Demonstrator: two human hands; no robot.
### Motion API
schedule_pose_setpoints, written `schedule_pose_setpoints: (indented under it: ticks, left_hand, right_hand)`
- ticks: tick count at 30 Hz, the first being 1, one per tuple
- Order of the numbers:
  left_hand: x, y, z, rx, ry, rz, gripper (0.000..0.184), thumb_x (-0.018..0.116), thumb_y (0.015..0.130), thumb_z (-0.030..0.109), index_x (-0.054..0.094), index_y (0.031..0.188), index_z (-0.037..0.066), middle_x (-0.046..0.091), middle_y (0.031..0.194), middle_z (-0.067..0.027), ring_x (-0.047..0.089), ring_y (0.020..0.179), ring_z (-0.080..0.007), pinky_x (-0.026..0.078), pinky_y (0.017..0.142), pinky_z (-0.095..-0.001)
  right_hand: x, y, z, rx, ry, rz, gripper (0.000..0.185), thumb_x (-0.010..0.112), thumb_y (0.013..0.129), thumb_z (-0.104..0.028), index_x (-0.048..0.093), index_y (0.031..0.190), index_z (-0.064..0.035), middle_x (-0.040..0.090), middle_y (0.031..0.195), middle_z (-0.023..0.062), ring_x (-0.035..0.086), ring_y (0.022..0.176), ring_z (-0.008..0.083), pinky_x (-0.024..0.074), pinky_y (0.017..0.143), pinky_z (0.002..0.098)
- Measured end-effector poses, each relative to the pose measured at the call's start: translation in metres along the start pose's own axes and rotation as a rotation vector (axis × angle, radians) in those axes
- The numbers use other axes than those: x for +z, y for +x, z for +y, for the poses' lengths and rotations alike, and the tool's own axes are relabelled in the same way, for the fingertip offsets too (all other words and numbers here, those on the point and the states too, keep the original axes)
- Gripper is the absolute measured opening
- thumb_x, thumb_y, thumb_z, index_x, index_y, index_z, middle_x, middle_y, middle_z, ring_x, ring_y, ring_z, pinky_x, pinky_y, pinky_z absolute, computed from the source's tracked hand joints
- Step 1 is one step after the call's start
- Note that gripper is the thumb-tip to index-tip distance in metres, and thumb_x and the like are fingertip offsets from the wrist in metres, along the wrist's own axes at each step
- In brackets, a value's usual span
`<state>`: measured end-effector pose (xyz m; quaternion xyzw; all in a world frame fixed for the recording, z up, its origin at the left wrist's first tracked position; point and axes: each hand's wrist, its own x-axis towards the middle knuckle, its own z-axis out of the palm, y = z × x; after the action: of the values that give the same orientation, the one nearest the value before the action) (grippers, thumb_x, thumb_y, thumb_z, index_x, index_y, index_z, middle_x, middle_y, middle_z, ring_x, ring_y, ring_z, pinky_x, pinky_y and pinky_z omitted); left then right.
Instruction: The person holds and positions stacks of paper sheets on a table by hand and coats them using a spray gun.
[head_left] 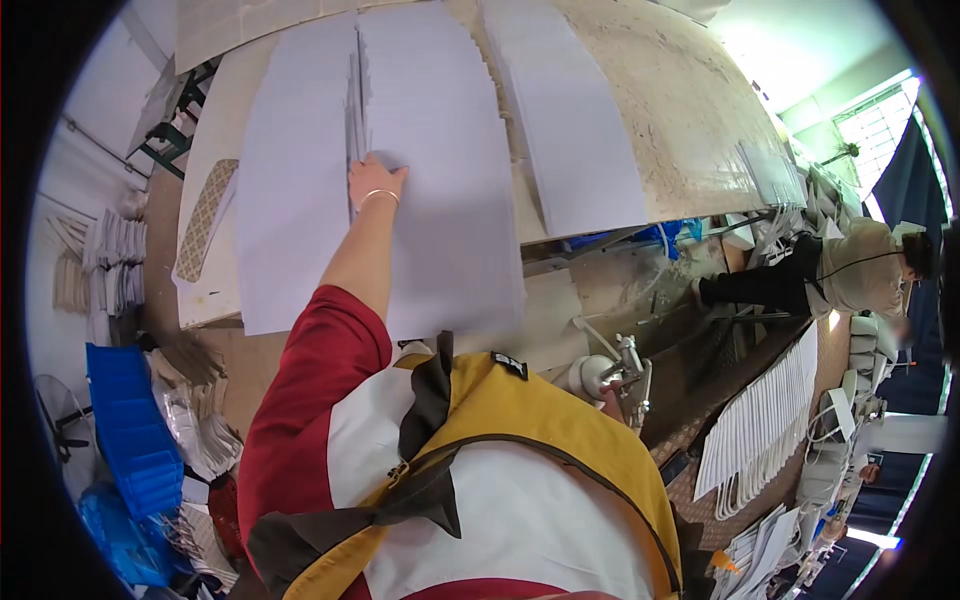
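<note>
Lilac-white sheets [450,220] in long, flat, side-by-side stacks with uneven edges.

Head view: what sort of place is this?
Probably a workshop, perhaps handling paper or packaging. Signs: large white sheets in stacks on a big worktable, a long row of flat white pieces, and another person in the background at right.

Wide passage over table [690,110] beyond right paper stack [575,120], left stack [295,170] and middle stack [440,200] flanking left hand [376,182]
</note>
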<state>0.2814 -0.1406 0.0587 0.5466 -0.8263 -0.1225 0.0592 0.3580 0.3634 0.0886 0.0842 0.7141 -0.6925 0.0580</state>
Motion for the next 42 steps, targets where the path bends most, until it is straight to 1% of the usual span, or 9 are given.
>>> schedule_pose_setpoints:
  ticks: [1,5,9,16,25,29,31,38,42]
  left_hand:
    - [0.006,0.005,-0.006,-0.004,-0.035,0.032,0.058,0.063,0.077,0.048,0.054,0.114,0.004,0.055,0.116,-0.0122,0.053,0.108,-0.0289,0.047,0.088,-0.0375]
    - [0.015,0.033,-0.026,0.000,-0.296,-0.122,0.043,0.057,0.080,0.039,0.061,0.101,0.003,0.063,0.102,-0.0163,0.060,0.095,-0.0319,0.048,0.082,-0.0399]
    - [0.023,0.044,-0.036,0.037,-0.396,-0.082,0.035,0.053,0.080,0.033,0.064,0.090,0.002,0.065,0.091,-0.0192,0.062,0.088,-0.0342,0.049,0.078,-0.0426]
    - [0.028,0.051,-0.038,0.029,-0.436,-0.104,0.034,0.054,0.079,0.035,0.065,0.088,0.003,0.065,0.091,-0.0184,0.062,0.087,-0.0347,0.049,0.076,-0.0430]
    - [0.024,0.049,-0.038,0.030,-0.452,-0.097,0.033,0.054,0.080,0.034,0.064,0.087,0.004,0.065,0.089,-0.0176,0.062,0.086,-0.0344,0.050,0.075,-0.0433]
    - [0.018,0.044,-0.036,0.011,-0.423,-0.094,0.032,0.055,0.081,0.034,0.064,0.088,0.004,0.066,0.088,-0.0171,0.063,0.086,-0.0342,0.050,0.074,-0.0432]
    - [0.017,0.047,-0.036,0.031,-0.412,-0.084,0.032,0.055,0.081,0.034,0.063,0.088,0.004,0.066,0.088,-0.0171,0.063,0.085,-0.0343,0.050,0.074,-0.0433]
    - [0.020,0.049,-0.037,0.027,-0.392,-0.063,0.032,0.057,0.080,0.036,0.064,0.086,0.005,0.066,0.085,-0.0166,0.063,0.082,-0.0337,0.049,0.072,-0.0423]
    - [0.012,0.047,-0.037,0.064,-0.357,-0.108,0.031,0.055,0.082,0.033,0.062,0.089,0.003,0.065,0.088,-0.0180,0.062,0.086,-0.0349,0.050,0.074,-0.0435]
  right_hand:
    - [0.003,-0.003,-0.008,0.098,0.001,0.020,0.025,0.062,0.082,0.000,0.058,0.106,-0.0017,0.065,0.083,0.0073,0.043,0.043,0.0031,0.0307,0.038,0.0171]
    - [0.041,-0.015,-0.031,0.150,0.023,-0.009,0.024,0.062,0.082,-0.001,0.058,0.105,-0.0015,0.065,0.084,0.0077,0.043,0.041,0.0041,0.0306,0.037,0.0183]
    - [0.086,-0.031,-0.041,0.161,0.010,-0.013,0.022,0.062,0.082,-0.002,0.058,0.104,-0.0015,0.065,0.084,0.0073,0.043,0.042,0.0042,0.0311,0.037,0.0189]
    - [0.133,-0.052,-0.046,0.180,0.020,-0.094,0.020,0.064,0.083,-0.006,0.059,0.103,-0.0021,0.066,0.086,0.0061,0.043,0.045,0.0037,0.0326,0.040,0.0197]
    - [0.140,-0.056,-0.051,0.203,-0.005,-0.083,0.017,0.062,0.084,-0.005,0.059,0.101,-0.0024,0.066,0.085,0.0061,0.043,0.045,0.0038,0.0320,0.040,0.0196]
    - [0.139,-0.047,-0.061,0.169,-0.016,-0.145,0.017,0.061,0.085,-0.004,0.058,0.101,-0.0024,0.065,0.085,0.0055,0.042,0.046,0.0040,0.0317,0.041,0.0194]
    - [0.144,-0.045,-0.073,0.119,-0.130,-0.136,0.012,0.056,0.087,-0.008,0.055,0.099,-0.0052,0.061,0.084,0.0015,0.040,0.048,0.0029,0.0302,0.042,0.0193]
    - [0.151,-0.024,-0.095,0.004,-0.117,-0.168,0.012,0.052,0.087,-0.006,0.054,0.099,-0.0044,0.059,0.085,0.0027,0.040,0.050,0.0046,0.0314,0.046,0.0192]
    - [0.160,-0.013,-0.105,-0.047,-0.082,-0.152,0.015,0.053,0.087,-0.006,0.054,0.102,-0.0031,0.059,0.086,0.0044,0.042,0.051,0.0056,0.0326,0.047,0.0197]
